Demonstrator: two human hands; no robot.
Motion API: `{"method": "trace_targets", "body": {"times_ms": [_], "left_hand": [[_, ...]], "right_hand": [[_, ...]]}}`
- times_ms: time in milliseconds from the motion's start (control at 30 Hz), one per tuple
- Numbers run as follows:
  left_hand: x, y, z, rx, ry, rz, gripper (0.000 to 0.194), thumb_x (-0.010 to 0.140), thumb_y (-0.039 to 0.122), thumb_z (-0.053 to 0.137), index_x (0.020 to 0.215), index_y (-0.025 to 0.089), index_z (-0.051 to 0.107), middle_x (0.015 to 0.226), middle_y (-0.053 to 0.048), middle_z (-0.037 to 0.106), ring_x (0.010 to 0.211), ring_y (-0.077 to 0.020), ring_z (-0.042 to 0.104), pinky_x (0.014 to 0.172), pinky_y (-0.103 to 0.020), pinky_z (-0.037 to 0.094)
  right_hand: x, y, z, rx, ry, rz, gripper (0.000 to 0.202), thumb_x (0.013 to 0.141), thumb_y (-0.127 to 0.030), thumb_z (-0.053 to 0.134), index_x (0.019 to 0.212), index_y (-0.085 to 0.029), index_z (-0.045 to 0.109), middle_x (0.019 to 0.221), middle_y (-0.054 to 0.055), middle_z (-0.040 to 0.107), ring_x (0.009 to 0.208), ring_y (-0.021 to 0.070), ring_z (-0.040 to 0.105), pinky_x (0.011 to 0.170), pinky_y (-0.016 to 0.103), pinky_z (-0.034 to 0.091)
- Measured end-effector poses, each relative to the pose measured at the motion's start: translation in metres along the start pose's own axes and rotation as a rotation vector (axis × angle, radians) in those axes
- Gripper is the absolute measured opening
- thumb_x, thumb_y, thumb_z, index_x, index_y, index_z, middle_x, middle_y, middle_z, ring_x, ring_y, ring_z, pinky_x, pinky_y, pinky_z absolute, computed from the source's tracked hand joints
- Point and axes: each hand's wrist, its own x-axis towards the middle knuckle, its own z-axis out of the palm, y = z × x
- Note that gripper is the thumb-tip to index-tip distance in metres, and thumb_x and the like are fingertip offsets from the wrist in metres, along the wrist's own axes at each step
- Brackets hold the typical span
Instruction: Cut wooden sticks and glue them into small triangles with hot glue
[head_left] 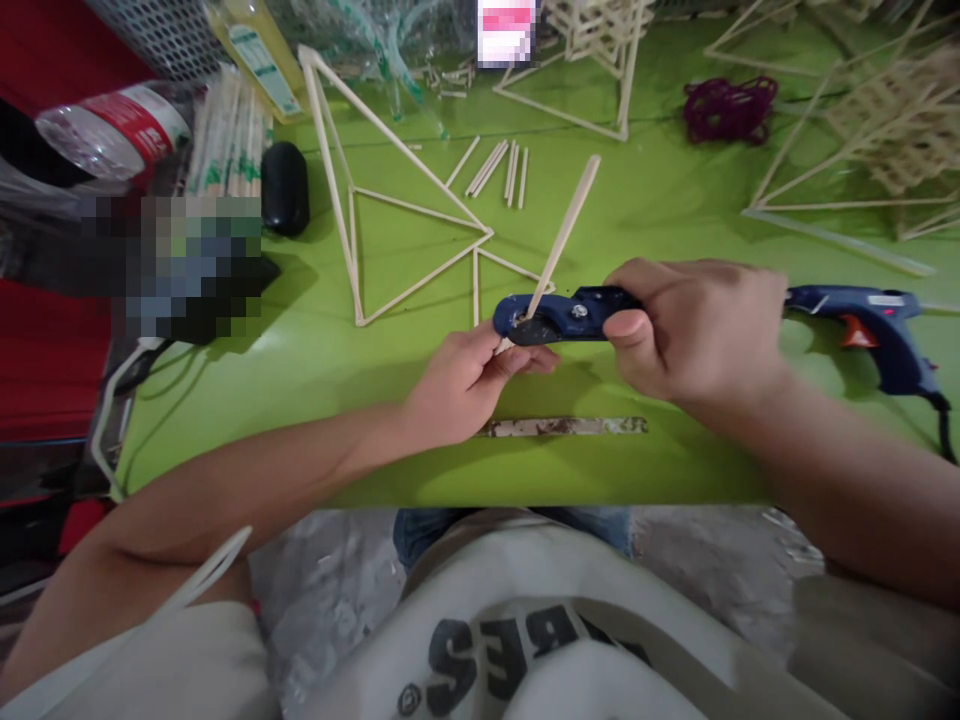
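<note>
My right hand [690, 320] is wrapped round the handles of a blue hand cutter [577, 311] with a dark jaw and a pivot screw. A wooden chopstick [566, 235] passes through the cutter's jaws, its long end slanting up and to the right. Below the jaws, my left hand [480, 375] pinches the short lower end of that chopstick between thumb and fingers. Just beyond the hands stands a frame of joined sticks [424, 280], made of triangles. Several short cut sticks [491, 167] lie behind it.
A blue glue gun [874, 315] lies at right, its cord running off the edge. A stained metal strip [570, 427] lies near the front edge. Other stick frames [840, 205], purple string [727, 108], bundled chopsticks [229, 140], a black case [285, 188] and bottles [120, 130] surround the work area.
</note>
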Motion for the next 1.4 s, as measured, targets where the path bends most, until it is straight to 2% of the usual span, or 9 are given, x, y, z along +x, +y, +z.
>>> {"method": "trace_targets", "body": {"times_ms": [133, 233, 433, 567, 700, 933, 1167, 1267, 1400], "left_hand": [[0.000, -0.006, 0.003, -0.134, 0.010, -0.055, 0.029, 0.116, 0.043, 0.058, 0.121, 0.017, 0.071, 0.119, -0.013, 0.086, 0.106, -0.0227, 0.086, 0.099, -0.040, 0.072], [0.002, -0.011, 0.001, -0.151, 0.104, -0.039, 0.028, 0.116, 0.045, 0.059, 0.122, 0.019, 0.069, 0.117, -0.012, 0.085, 0.105, -0.0235, 0.085, 0.095, -0.042, 0.072], [0.012, -0.010, -0.006, -0.051, 0.390, 0.061, 0.037, 0.115, 0.058, 0.056, 0.119, 0.027, 0.074, 0.116, -0.007, 0.081, 0.072, -0.0131, 0.069, 0.060, -0.030, 0.058], [0.021, 0.004, 0.005, 0.081, 0.406, 0.167, 0.052, 0.109, 0.075, 0.055, 0.114, 0.026, 0.072, 0.104, -0.006, 0.078, 0.083, -0.0180, 0.073, 0.063, -0.032, 0.058], [0.023, 0.012, 0.014, 0.069, 0.489, 0.177, 0.038, 0.114, 0.061, 0.057, 0.101, 0.027, 0.065, 0.096, -0.003, 0.073, 0.081, -0.0173, 0.073, 0.065, -0.035, 0.059], [0.030, 0.008, 0.011, 0.079, 0.570, 0.216, 0.039, 0.112, 0.061, 0.059, 0.095, 0.026, 0.061, 0.092, -0.002, 0.068, 0.076, -0.0149, 0.067, 0.065, -0.033, 0.057], [0.032, 0.002, 0.013, 0.071, 0.571, 0.271, 0.029, 0.112, 0.050, 0.064, 0.097, 0.025, 0.063, 0.100, -0.002, 0.070, 0.077, -0.0128, 0.063, 0.069, -0.030, 0.056], [0.033, -0.002, 0.012, 0.064, 0.575, 0.274, 0.030, 0.111, 0.052, 0.065, 0.097, 0.025, 0.064, 0.098, -0.002, 0.071, 0.067, -0.0109, 0.057, 0.059, -0.028, 0.049], [0.037, -0.002, 0.010, 0.022, 0.630, 0.334, 0.030, 0.109, 0.050, 0.070, 0.095, 0.024, 0.069, 0.094, -0.001, 0.071, 0.064, -0.0101, 0.054, 0.058, -0.026, 0.047]], "right_hand": [[0.003, 0.004, -0.002, 0.020, -0.024, 0.079, 0.092, 0.108, -0.083, 0.011, 0.080, -0.019, 0.072, 0.053, 0.006, 0.048, 0.051, 0.0183, 0.043, 0.057, 0.036, 0.020], [0.004, 0.010, 0.001, 0.031, 0.003, 0.108, 0.090, 0.108, -0.081, 0.014, 0.081, -0.018, 0.074, 0.051, 0.006, 0.045, 0.050, 0.0192, 0.042, 0.057, 0.037, 0.022], [0.007, 0.007, 0.016, 0.092, -0.039, 0.094, 0.087, 0.112, -0.073, 0.014, 0.082, -0.018, 0.075, 0.053, 0.005, 0.050, 0.049, 0.0170, 0.039, 0.059, 0.036, 0.022], [0.010, -0.009, 0.019, 0.098, -0.071, 0.055, 0.088, 0.112, -0.071, 0.012, 0.078, -0.019, 0.074, 0.052, 0.006, 0.051, 0.048, 0.0179, 0.038, 0.057, 0.036, 0.019], [0.012, -0.019, 0.021, 0.119, -0.076, 0.053, 0.089, 0.111, -0.075, 0.011, 0.074, -0.021, 0.072, 0.053, 0.008, 0.054, 0.049, 0.0201, 0.044, 0.057, 0.036, 0.019], [0.017, -0.014, 0.040, 0.202, 0.029, 0.028, 0.094, 0.110, -0.080, 0.009, 0.070, -0.019, 0.069, 0.055, 0.008, 0.060, 0.051, 0.0177, 0.044, 0.058, 0.035, 0.020], [0.021, -0.006, 0.053, 0.271, 0.038, 0.002, 0.093, 0.107, -0.084, 0.008, 0.069, -0.020, 0.063, 0.059, 0.006, 0.062, 0.053, 0.0160, 0.044, 0.058, 0.034, 0.022], [0.022, -0.004, 0.057, 0.269, 0.043, 0.005, 0.096, 0.105, -0.087, 0.003, 0.066, -0.021, 0.060, 0.055, 0.006, 0.057, 0.049, 0.0153, 0.041, 0.057, 0.034, 0.022], [0.024, 0.002, 0.060, 0.270, 0.060, -0.032, 0.098, 0.105, -0.089, 0.007, 0.077, -0.019, 0.071, 0.060, 0.007, 0.063, 0.052, 0.0173, 0.047, 0.057, 0.034, 0.025]]}}
